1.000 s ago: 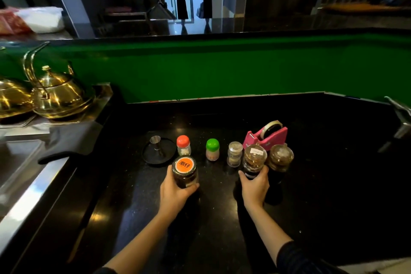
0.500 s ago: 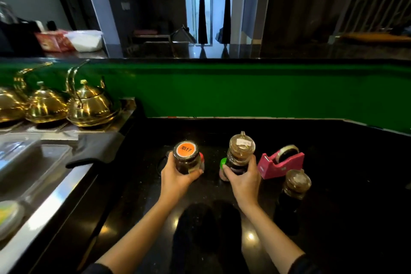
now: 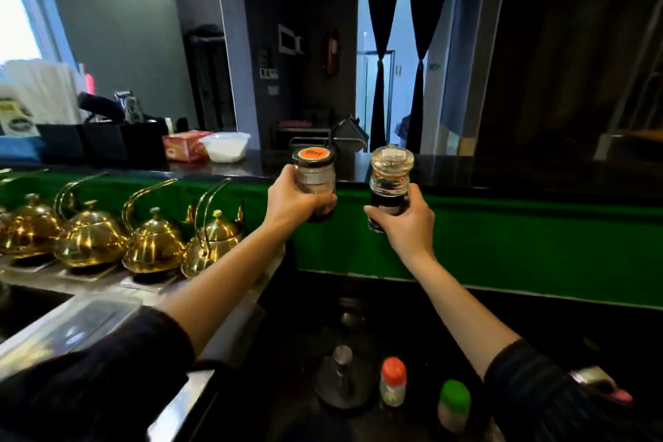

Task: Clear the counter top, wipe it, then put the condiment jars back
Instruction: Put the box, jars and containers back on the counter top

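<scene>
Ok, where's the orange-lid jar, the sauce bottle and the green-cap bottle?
orange-lid jar (image 3: pixel 315 176), head view, side below lid
sauce bottle (image 3: pixel 391 183), head view, ribbed glass neck
green-cap bottle (image 3: pixel 455 396), head view, green cap

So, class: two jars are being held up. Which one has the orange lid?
The squat jar gripped by the left hand; the tall jar in the right hand has a clear glass top instead.

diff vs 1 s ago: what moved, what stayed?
Both hands rose from the black counter toward the ledge. The left hand carries the orange-lidded jar, the right hand the glass-topped bottle. The grips are unchanged and nothing was let go. The red-capped shaker, green-capped shaker and black dish stayed on the counter.
</scene>
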Demonstrator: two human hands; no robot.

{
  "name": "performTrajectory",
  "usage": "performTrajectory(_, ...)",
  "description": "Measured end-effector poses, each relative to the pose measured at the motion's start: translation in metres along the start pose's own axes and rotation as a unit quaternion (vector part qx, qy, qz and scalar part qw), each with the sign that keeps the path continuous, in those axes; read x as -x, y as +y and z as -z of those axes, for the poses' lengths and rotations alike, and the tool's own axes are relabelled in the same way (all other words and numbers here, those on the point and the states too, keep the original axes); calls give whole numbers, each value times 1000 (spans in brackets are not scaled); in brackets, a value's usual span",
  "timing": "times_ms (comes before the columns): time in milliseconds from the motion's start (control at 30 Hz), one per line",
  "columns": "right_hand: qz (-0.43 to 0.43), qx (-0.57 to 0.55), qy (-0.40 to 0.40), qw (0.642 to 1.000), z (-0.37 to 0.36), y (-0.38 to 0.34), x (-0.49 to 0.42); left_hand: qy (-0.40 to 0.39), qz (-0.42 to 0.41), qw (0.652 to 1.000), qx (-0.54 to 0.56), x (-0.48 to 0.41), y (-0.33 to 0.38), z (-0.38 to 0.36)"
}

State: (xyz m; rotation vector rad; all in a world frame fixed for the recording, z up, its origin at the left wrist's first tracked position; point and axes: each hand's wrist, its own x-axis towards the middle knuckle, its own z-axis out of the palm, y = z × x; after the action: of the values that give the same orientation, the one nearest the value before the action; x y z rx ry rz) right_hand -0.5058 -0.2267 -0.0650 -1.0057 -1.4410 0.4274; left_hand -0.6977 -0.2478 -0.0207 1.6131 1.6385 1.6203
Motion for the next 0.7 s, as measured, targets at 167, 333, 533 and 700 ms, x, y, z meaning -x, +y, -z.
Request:
performTrajectory(167,5,23,13,1000,-44,-6,-62,7,-9,999,-38,-92,-9,9)
performTrajectory(333,-20,27,2,999,-95,-2,-119,7,7,996,-87,-175,-43,6)
performTrajectory(533,-56,12,-11,998,-162,5,-169,-9,23,995,-98,-242,-78,-1)
performTrajectory(700,-81,-1,-16,997,-206,16,-193,-19,24,995,-92,-280,-100,-11)
